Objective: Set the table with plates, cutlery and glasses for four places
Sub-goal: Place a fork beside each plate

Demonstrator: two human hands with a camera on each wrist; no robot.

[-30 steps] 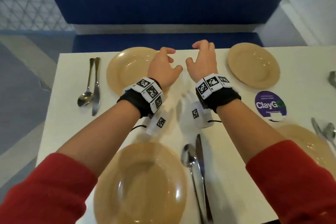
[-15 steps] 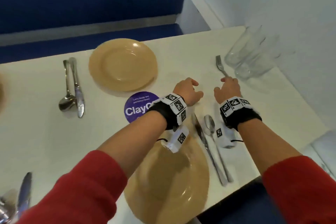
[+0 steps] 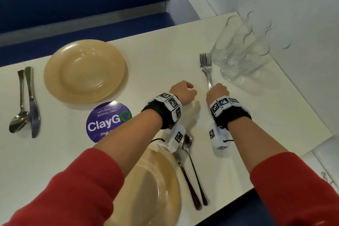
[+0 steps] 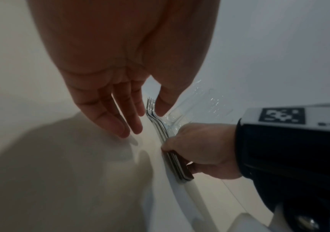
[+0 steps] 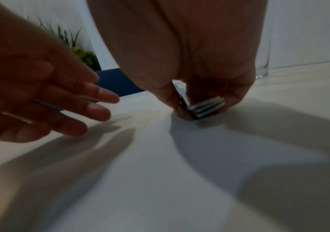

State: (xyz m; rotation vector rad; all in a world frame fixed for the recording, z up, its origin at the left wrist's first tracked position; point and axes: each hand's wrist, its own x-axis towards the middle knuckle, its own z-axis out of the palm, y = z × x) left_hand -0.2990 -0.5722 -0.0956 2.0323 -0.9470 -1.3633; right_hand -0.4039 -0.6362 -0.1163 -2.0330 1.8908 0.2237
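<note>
A stack of several forks lies on the white table, left of a cluster of clear glasses. My right hand grips the fork handles; the right wrist view shows thumb and fingers pinching the handle ends low on the table. My left hand hovers just left of it, holding nothing. In the left wrist view its fingers are straight beside the forks. A tan plate sits near me, another plate farther left.
A spoon and knife lie right of the near plate. Another spoon and knife lie at far left. A purple round sticker is on the table. A white wall borders the right, a blue bench behind.
The view has swung right along the table. Both hands came from between the far plates to the forks, and my right hand has closed on the fork handles.
</note>
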